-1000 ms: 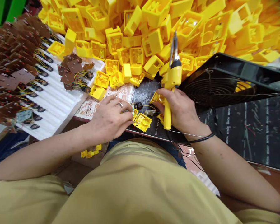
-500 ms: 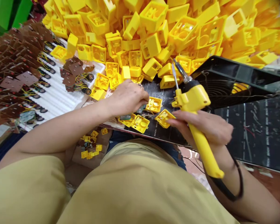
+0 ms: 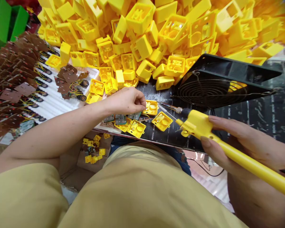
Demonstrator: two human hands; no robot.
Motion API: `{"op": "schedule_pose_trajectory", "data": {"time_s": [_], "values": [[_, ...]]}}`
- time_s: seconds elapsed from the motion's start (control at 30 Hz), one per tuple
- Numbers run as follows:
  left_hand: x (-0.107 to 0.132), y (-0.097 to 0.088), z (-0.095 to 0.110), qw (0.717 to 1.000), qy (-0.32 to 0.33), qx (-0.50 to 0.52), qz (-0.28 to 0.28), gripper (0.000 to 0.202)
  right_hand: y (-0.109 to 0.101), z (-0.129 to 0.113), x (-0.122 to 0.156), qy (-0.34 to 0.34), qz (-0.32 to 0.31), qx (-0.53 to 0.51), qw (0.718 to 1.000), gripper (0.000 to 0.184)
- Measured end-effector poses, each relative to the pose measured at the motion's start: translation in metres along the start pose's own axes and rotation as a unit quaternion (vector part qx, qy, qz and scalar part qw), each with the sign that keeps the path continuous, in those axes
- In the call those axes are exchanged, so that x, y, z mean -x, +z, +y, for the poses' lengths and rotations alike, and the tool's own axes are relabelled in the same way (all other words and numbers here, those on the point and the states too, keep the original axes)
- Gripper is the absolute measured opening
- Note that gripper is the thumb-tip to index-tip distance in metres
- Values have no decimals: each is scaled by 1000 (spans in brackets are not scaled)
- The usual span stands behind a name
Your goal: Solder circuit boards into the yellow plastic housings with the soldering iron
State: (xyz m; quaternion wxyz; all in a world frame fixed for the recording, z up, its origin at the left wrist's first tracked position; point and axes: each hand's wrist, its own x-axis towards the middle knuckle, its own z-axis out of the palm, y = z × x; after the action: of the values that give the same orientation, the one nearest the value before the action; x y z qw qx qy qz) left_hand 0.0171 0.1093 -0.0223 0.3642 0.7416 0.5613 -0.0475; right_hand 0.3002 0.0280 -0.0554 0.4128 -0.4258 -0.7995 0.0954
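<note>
My right hand (image 3: 249,141) grips the handle of a yellow soldering gun (image 3: 199,125). Its metal tip and thin feed tube point left, close to a small open yellow case (image 3: 152,108). Beside that case's left edge, my left hand (image 3: 130,99) is closed in a pinch; what its fingers hold is hidden. Two more open cases lie nearer the table edge: one on the right (image 3: 162,121), one on the left (image 3: 136,128) overlapping another case half. Green circuit boards (image 3: 120,119) rest under and beside my left hand.
A big heap of yellow housings (image 3: 137,47) fills the back. Brown circuit boards (image 3: 19,82) with wired round parts stand on white foam (image 3: 54,103) at left. A black fan (image 3: 209,91) lies right of the cases. Below the table, a cardboard box (image 3: 85,167) holds yellow pieces.
The soldering gun has swung from pointing upward to pointing left and down at the cases, as my right hand shifted right. My left hand stays pinched near the same case; the view has shifted slightly.
</note>
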Motion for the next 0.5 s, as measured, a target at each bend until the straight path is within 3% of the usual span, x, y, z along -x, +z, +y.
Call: {"op": "schedule_pose_trajectory", "data": {"time_s": [0.1,0.2,0.3,0.4,0.5], "values": [[-2,0,-2,998,-9,59,-10,16,5,2,4,16,16,-42,999,67],[-2,-1,-1,1000,-22,19,-5,15,4,4,7,23,-1,-31,999,60],[-1,-3,6,999,-33,-38,-15,13,3,5,7,-8,-21,8,1000,53],[0,-4,12,997,-33,-62,-28,12,4,8,5,-66,-28,-5,997,61],[-1,-4,12,998,-23,-51,-25,12,3,8,3,-77,-56,-24,995,69]]}}
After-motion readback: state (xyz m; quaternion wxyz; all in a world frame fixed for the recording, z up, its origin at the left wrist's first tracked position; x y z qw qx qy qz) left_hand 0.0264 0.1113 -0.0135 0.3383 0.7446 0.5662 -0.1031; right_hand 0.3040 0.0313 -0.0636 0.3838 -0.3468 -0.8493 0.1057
